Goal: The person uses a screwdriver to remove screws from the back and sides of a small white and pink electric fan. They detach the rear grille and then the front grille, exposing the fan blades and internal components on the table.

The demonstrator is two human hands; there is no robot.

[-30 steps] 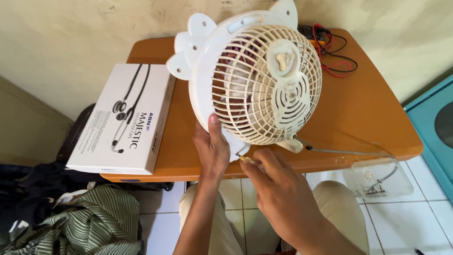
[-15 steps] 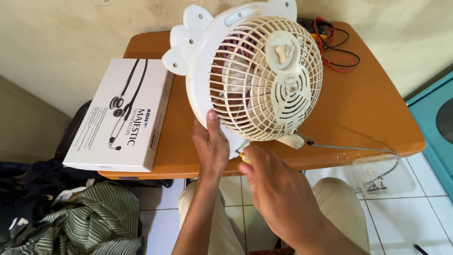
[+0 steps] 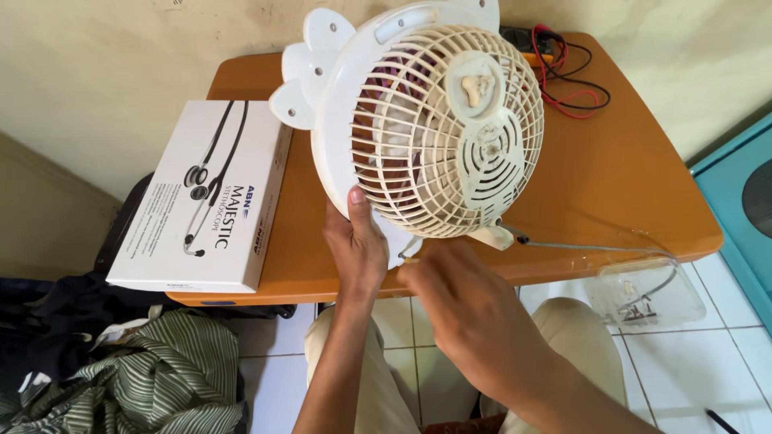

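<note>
Fan, cream plastic with its grille toward you, stands tilted on the orange table near the front edge. Your left hand grips its lower rim, thumb pressed up against the grille and fingers wrapped behind. Your right hand has its fingers pinched together on a thin screwdriver at the fan's bottom edge. A white box lies to the left.

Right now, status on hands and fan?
Left hand grips fan rim. Right hand holds thin tool at fan's lower edge. White box beside, clear.
</note>
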